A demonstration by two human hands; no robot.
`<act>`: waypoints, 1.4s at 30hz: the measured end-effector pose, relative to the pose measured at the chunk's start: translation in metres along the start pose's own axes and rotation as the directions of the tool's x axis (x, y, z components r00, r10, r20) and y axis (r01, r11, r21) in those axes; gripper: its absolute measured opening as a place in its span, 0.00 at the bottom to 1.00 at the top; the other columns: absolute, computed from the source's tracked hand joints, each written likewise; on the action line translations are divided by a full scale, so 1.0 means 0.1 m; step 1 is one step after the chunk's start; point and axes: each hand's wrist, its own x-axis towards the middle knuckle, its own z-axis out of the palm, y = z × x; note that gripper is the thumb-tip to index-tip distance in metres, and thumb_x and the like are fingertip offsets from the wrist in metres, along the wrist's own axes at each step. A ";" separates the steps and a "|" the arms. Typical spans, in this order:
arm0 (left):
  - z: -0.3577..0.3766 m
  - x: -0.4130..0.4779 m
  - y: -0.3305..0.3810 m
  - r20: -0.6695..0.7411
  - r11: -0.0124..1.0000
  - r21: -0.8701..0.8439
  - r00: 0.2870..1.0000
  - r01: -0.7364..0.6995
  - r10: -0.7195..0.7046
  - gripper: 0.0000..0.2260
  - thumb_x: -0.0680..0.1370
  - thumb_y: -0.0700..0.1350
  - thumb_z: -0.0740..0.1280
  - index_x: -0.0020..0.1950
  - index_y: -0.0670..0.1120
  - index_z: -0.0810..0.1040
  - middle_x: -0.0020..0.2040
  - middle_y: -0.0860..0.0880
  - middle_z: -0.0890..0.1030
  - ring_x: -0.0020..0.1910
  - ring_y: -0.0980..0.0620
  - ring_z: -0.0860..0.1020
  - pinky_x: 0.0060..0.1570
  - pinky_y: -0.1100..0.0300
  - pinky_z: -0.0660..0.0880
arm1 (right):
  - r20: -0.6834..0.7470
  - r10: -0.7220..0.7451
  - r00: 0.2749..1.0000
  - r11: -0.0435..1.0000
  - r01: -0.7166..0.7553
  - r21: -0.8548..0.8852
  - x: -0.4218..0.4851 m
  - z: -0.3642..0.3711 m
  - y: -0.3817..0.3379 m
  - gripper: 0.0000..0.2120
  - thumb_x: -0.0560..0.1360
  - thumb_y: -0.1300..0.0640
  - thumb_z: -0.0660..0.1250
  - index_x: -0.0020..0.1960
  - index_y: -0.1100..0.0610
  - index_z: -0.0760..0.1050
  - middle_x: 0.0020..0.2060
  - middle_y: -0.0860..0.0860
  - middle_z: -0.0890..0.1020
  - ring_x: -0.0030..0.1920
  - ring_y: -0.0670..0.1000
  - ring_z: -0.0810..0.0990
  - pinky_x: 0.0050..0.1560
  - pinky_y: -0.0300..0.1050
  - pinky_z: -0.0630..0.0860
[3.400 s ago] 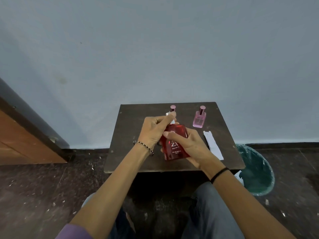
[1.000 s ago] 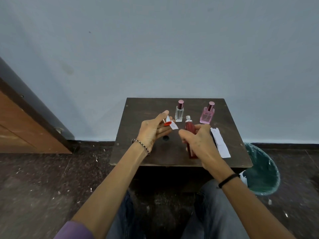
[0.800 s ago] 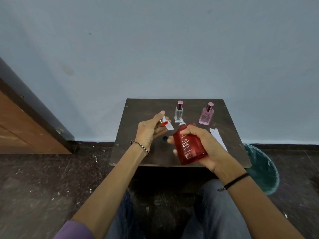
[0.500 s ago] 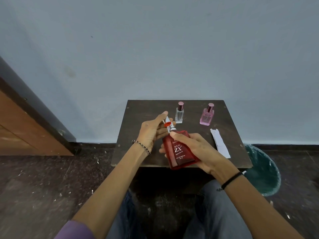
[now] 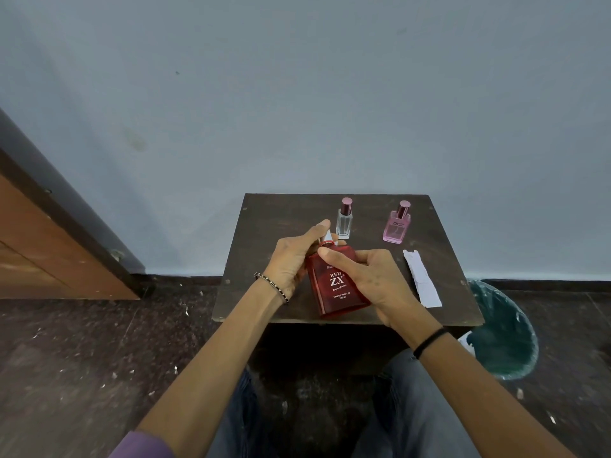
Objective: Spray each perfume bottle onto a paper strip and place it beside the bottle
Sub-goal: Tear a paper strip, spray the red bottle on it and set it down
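Holding the square red glass perfume bottle (image 5: 337, 287) over the dark wooden bench's (image 5: 264, 226) near edge, the right hand's (image 5: 373, 279) fingers grasp its body while the left hand's (image 5: 292, 256) fingers close round its top. The slim clear glass bottle (image 5: 344, 221) and the pink glass bottle (image 5: 395, 226) stand far back, capped. The white paper strips (image 5: 423, 279) lie at the right with none set beside a bottle, so most of the task seems left.

Red bottle (image 5: 337, 285): "RED ZX", "EAU DE PARFUM". Pink bottle (image 5: 395, 228): "DGZ".

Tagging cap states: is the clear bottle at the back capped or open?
Capped. The clear bottle stands upright on the table with its dark pink cap seated on the neck; no nozzle shows.
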 end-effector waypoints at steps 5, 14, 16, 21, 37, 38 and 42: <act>-0.04 0.00 0.01 -0.028 0.994 0.099 0.998 -0.053 0.056 0.20 0.73 0.56 0.75 0.49 0.38 0.86 0.50 0.37 0.86 0.48 0.43 0.85 0.59 0.45 0.80 | -0.029 -0.004 1.000 0.999 0.006 0.043 0.03 0.05 0.03 0.17 0.67 0.43 0.79 0.47 0.55 0.84 0.39 0.50 0.89 0.39 0.48 0.88 0.37 0.37 0.80; -0.24 0.02 -0.01 -0.046 0.982 0.175 0.996 -0.068 0.077 0.18 0.72 0.57 0.76 0.45 0.41 0.88 0.48 0.36 0.86 0.47 0.42 0.85 0.58 0.46 0.81 | 0.026 0.073 0.997 0.978 -0.076 0.192 0.15 0.25 0.15 0.20 0.68 0.46 0.79 0.50 0.62 0.85 0.42 0.57 0.88 0.42 0.54 0.88 0.44 0.46 0.83; -0.29 0.03 -0.02 -0.047 0.980 0.188 0.996 -0.065 0.075 0.18 0.71 0.57 0.76 0.44 0.42 0.88 0.47 0.36 0.87 0.48 0.41 0.85 0.59 0.45 0.80 | 0.035 0.101 0.994 0.966 -0.107 0.237 0.17 0.31 0.18 0.21 0.68 0.46 0.79 0.50 0.63 0.85 0.43 0.57 0.88 0.42 0.54 0.88 0.43 0.45 0.83; -0.42 0.08 0.00 -0.036 0.987 0.160 0.999 -0.032 0.038 0.18 0.75 0.54 0.73 0.51 0.39 0.87 0.45 0.41 0.87 0.46 0.45 0.85 0.47 0.56 0.83 | 0.071 0.097 0.993 0.973 -0.109 0.202 0.28 0.38 0.22 0.23 0.68 0.45 0.79 0.53 0.61 0.84 0.44 0.56 0.88 0.46 0.55 0.88 0.52 0.50 0.83; -0.76 0.79 0.25 -0.188 0.856 0.513 0.962 -0.073 0.195 0.10 0.78 0.30 0.64 0.57 0.37 0.79 0.43 0.42 0.81 0.43 0.48 0.83 0.37 0.63 0.82 | 0.022 -0.259 0.966 0.948 0.259 -0.185 0.90 0.44 -0.32 0.28 0.71 0.36 0.73 0.63 0.51 0.77 0.54 0.46 0.84 0.54 0.46 0.83 0.55 0.46 0.80; -0.80 0.83 0.25 -0.200 0.842 0.536 0.960 -0.059 0.194 0.12 0.78 0.31 0.65 0.60 0.39 0.77 0.45 0.40 0.82 0.46 0.46 0.84 0.43 0.57 0.84 | 0.014 -0.291 0.957 0.937 0.288 -0.195 0.95 0.46 -0.38 0.25 0.72 0.37 0.72 0.61 0.51 0.77 0.53 0.46 0.84 0.53 0.45 0.83 0.53 0.45 0.81; -0.89 0.94 0.24 -0.220 0.884 0.468 0.968 -0.005 0.123 0.20 0.76 0.33 0.71 0.66 0.41 0.70 0.52 0.37 0.85 0.49 0.41 0.85 0.56 0.49 0.81 | -0.007 -0.410 0.912 0.857 0.383 -0.345 1.19 0.52 -0.59 0.23 0.73 0.39 0.72 0.60 0.53 0.75 0.56 0.49 0.83 0.54 0.48 0.82 0.53 0.45 0.81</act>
